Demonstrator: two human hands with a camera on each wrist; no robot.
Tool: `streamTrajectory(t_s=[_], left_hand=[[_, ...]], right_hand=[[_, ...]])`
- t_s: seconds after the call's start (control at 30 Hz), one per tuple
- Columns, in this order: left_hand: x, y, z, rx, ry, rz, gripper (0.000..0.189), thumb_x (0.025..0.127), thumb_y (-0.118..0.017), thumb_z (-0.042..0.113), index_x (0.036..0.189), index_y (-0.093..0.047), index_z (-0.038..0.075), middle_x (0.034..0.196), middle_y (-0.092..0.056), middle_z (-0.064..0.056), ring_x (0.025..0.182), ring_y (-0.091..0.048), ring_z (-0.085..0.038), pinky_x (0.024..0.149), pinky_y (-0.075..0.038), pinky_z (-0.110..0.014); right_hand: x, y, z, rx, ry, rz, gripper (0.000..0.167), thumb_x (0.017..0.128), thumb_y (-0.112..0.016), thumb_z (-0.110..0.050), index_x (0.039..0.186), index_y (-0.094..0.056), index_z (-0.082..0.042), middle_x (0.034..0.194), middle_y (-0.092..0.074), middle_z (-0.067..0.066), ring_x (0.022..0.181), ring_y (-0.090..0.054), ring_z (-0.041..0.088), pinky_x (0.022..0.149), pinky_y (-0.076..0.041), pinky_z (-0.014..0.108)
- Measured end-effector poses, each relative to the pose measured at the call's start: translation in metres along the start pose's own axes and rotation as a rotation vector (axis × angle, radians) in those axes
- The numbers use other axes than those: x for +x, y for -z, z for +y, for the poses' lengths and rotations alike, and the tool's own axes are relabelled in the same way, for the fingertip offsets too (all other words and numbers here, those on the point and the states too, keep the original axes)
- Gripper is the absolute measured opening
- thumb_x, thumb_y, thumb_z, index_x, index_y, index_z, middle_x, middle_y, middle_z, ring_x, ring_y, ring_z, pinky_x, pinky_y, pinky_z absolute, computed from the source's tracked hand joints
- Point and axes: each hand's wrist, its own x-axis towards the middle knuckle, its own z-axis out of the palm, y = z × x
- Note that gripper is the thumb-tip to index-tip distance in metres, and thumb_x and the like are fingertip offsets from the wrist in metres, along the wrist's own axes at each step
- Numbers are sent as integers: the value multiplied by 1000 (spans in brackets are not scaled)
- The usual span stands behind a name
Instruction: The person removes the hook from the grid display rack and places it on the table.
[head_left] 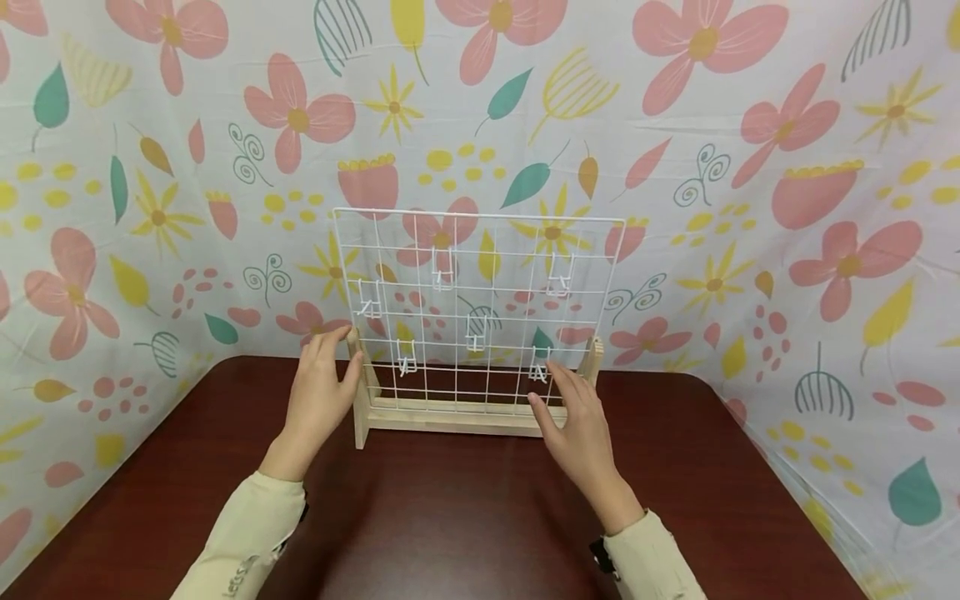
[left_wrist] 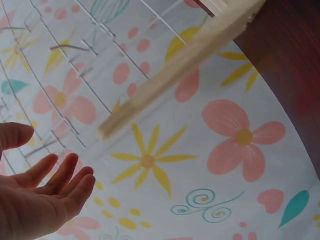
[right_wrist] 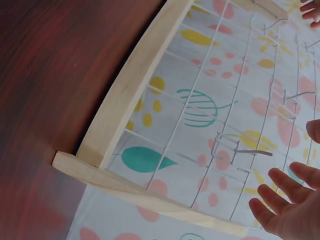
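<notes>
Wire rack (head_left: 454,317) stands on the brown table (head_left: 450,508). Left hand (head_left: 321,387) is near its wooden post (head_left: 361,408), right hand (head_left: 581,429) near a low hook (head_left: 539,367); their fingers are loose and hold nothing. It looks like a reaching step; gripping would call for curled fingers.

the wire grid (head_left: 455,316) and its hooks (head_left: 475,342) look like smooth coated metal, the stand (head_left: 457,423) is matt bare wood, the surface (head_left: 457,508) smooth, faintly glossy wood, the backdrop (head_left: 450,117) creased matt cloth.
</notes>
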Motion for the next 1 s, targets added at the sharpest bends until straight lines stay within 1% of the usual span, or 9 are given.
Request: streamTrajectory(t_s=[0.07, 0.17, 0.27, 0.4, 0.53, 0.67, 0.87, 1.0], left_hand=[[3, 0, -5, -20, -3, 21, 40, 91, -64, 5, 128, -52, -7, 119, -53, -25, 111, -46, -42, 90, -42, -53], [8, 0, -10, -53, -2, 26, 39, 92, -62, 4, 128, -52, -8, 120, -52, -27, 113, -46, -43, 93, -40, -56], [13, 0, -17, -79, 0, -2, 40, 92, -60, 3, 130, -50, -9, 122, -50, -29, 115, -44, -45, 96, -37, -58], [19, -2, -27, -116, 3, -46, 43, 93, -60, 3, 132, -47, -10, 125, -48, -30, 118, -43, -46, 99, -35, -58], [24, -4, -35, -147, 8, -78, 44, 94, -59, 5, 133, -45, -10, 128, -47, -30, 121, -42, -46, 101, -33, -59], [27, -8, -42, -177, 14, -101, 45, 96, -57, 7, 135, -43, -11, 129, -46, -30, 123, -40, -47, 102, -31, -60], [31, -11, -50, -229, 47, -133, 46, 98, -56, 11, 138, -42, -8, 130, -45, -29, 121, -41, -47, 100, -33, -59], [32, -14, -55, -288, 36, -134, 45, 99, -54, 11, 137, -42, -10, 127, -47, -30, 120, -43, -45, 103, -34, -55]], right_hand=[[1, -1, 0, 9, -7, 8, 52, 87, -72, -14, 134, -54, -1, 127, -58, 19, 117, -51, 39, 97, -39, 56], [3, -4, -1, 18, -17, 21, 50, 87, -71, -13, 133, -54, -1, 126, -58, 19, 117, -51, 37, 99, -39, 55], [5, -7, -1, 31, -30, 28, 50, 88, -71, -12, 133, -54, -1, 126, -57, 19, 117, -51, 36, 98, -40, 55], [6, -10, 0, 46, -46, 44, 50, 87, -72, -12, 132, -55, -1, 125, -58, 20, 116, -51, 37, 94, -42, 55], [7, -13, 0, 49, -58, 61, 50, 86, -73, -12, 131, -56, 0, 123, -59, 20, 115, -52, 38, 95, -41, 54], [7, -16, 1, 44, -73, 73, 50, 86, -73, -11, 131, -55, 2, 123, -59, 22, 114, -52, 39, 96, -40, 54], [5, -18, 2, 43, -126, 89, 47, 87, -71, -8, 130, -55, 4, 123, -59, 24, 113, -53, 40, 94, -42, 55], [4, -20, 4, 53, -181, 78, 44, 89, -69, -8, 130, -56, 3, 121, -59, 24, 113, -53, 40, 93, -43, 56]])
